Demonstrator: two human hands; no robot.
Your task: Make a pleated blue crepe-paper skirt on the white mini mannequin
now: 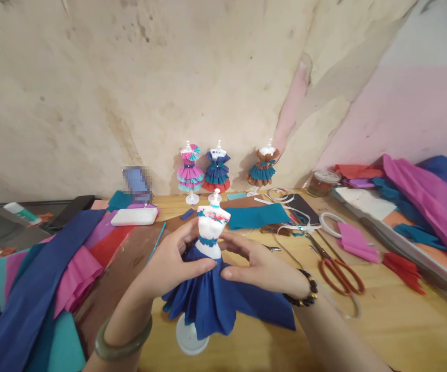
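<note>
A small white dress-form mannequin [210, 227] stands on its round white base [191, 338] in front of me. Patterned trim circles its chest and a teal band its waist. A pleated blue crepe paper skirt [204, 302] hangs below, with a loose blue strip trailing right. My left hand [180, 258] wraps the skirt's top from the left, thumb pressed to the front. From the right, my right hand [256, 263] holds the skirt's upper edge, thumb near the other thumb. The fingers behind the mannequin are partly hidden.
Three dressed mannequins [218, 170] stand by the wall. Orange-handled scissors [339, 271], a teal paper piece [258, 214] and white cord lie to the right. Coloured crepe paper [41, 289] piles up on the left, near a white case [134, 216]. A glass jar [323, 182] sits at back right.
</note>
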